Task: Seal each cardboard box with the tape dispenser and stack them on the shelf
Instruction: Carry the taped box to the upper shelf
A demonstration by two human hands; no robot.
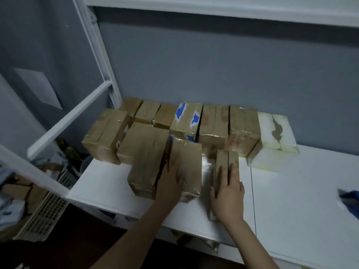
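Pressing both palms flat on cardboard here, nothing clenched and nothing actually grasped. My left hand (pixel 171 181) lies with straight fingers on top of a taped brown box (pixel 186 164) at the front of the white shelf (pixel 291 191), fingertips along the gap where it butts up against the neighbour box (pixel 145 160) on its left. My right hand (pixel 227 197) is flat too, fingers a bit spread, resting on a narrow box (pixel 226 160) just to the right. A shiny taped surface shows between my two hands, and I honestly can't tell which box it belongs to. Behind all that is a back row of boxes (pixel 213 125) packed side by side against the grey wall (pixel 213 65), mostly brown and glossy with tape. One of them, the blue-patched box (pixel 186 119), has torn blue bits showing on top. At the right end of the row sits a pale cream box (pixel 272 140), touching the brown one beside it. Way off at the right edge of the shelf there's something blue (pixel 349 200), too blurry to call. Down to my left, past the white shelf post (pixel 101 61), a white lattice basket (pixel 44 216) sits lower down.
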